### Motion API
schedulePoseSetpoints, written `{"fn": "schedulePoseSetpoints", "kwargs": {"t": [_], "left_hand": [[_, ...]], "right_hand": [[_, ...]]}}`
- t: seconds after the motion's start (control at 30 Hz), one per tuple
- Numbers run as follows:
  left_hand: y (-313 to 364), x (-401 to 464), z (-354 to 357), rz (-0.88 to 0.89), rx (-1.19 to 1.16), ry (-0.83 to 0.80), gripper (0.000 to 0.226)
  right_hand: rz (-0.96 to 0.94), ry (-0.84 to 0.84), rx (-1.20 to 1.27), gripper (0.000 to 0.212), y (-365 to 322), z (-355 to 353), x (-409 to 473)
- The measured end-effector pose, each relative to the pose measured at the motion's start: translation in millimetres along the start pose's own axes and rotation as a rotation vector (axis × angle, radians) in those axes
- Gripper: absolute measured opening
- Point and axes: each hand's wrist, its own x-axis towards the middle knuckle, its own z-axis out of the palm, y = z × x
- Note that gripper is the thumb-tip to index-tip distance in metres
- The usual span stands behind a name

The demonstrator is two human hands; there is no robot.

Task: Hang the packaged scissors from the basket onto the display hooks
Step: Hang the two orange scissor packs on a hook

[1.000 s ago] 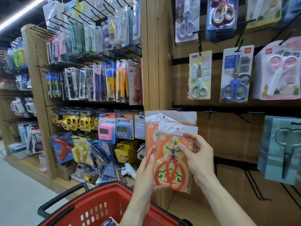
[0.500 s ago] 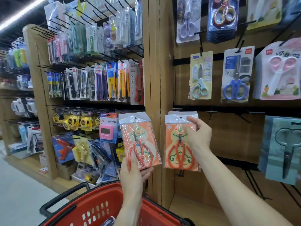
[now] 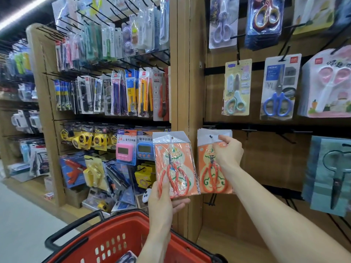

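I see right hand [image 3: 228, 153] pinching orange clear-wrapped scissors pack [image 3: 213, 166] upright, header hole at black hook tip [image 3: 210, 137]; left hand [image 3: 164, 202] grips spare pack [image 3: 174, 164].

The left hand [image 3: 161, 202] grips the bottom of an orange packet of red-handled scissors in clear plastic [image 3: 175, 166], held upright in front of the wooden upright post [image 3: 183, 92]. To its right, the right hand [image 3: 228, 154] pinches the top of a second orange scissors packet [image 3: 209, 173] against the brown display wall [image 3: 266, 158], its hang hole at a black hook [image 3: 210, 137]. A red plastic basket with black handles [image 3: 106, 242] sits near, below the left forearm.
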Motion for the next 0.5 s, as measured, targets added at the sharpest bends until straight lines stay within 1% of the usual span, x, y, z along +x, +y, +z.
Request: {"fn": "schedulePoseSetpoints", "kwargs": {"t": [0.1,0.2,0.27,0.33,0.4,0.43,0.5], "left_hand": [[-1,0,1,-0.016,0.019,-0.018,0.031],[0,0,3,-0.024,0.038,-0.041,0.025],[0,0,3,-0.028,0.046,-0.059,0.024],[0,0,3,-0.035,0.052,-0.071,0.025],[-1,0,2,-0.049,0.049,-0.086,0.026],[-2,0,2,-0.055,0.053,-0.101,0.027],[-4,-2,2,-0.069,0.079,-0.147,0.03]], "right_hand": [[-0.005,0.014,-0.116,0.039,1,7,11],[-0.007,-0.062,-0.248,0.047,3,8,26],[0.007,-0.097,-0.283,0.052,4,5,25],[-0.033,-0.041,-0.277,0.048,2,-5,8],[-0.094,0.014,-0.141,0.036,2,-20,-21],[-0.101,-0.008,-0.007,0.029,4,-28,-39],[-0.057,-0.146,0.273,0.023,7,-41,-70]]}}
